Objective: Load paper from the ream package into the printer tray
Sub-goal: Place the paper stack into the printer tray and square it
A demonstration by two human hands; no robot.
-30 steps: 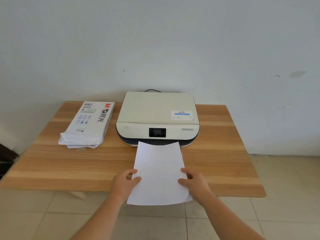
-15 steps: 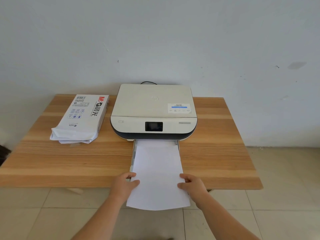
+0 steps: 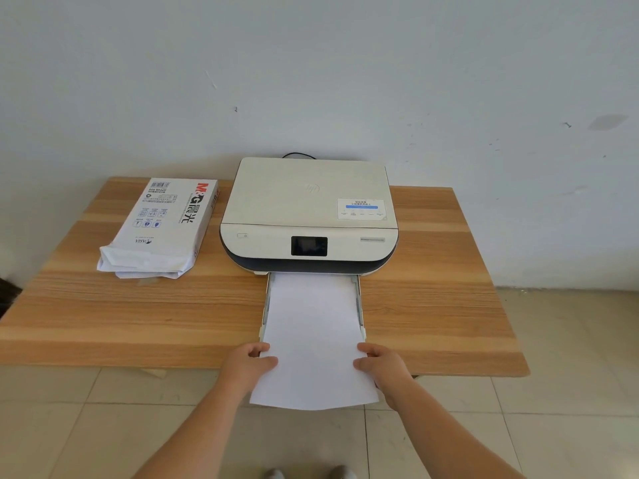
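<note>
Paper going into the printer's pulled-out tray on a wooden bench.

Bench [image 3: 103, 305] of pale wood stands against a white wall over a tiled floor [image 3: 553, 426]. At its back middle sits the cream printer [image 3: 309, 216] with a dark screen on its front, and the tray [image 3: 360, 305] sticks out from under it toward the person. The ream package [image 3: 162, 229], white with its near end torn open, lies flat just left of the printer, apart from it. A white stack of paper [image 3: 313, 340] lies in the tray between its side rails, its near end hanging past the bench edge. The left hand [image 3: 247, 368] has its grip on the paper's left edge, thumb on top; the right hand [image 3: 383, 369] holds the right edge the same way.
</note>
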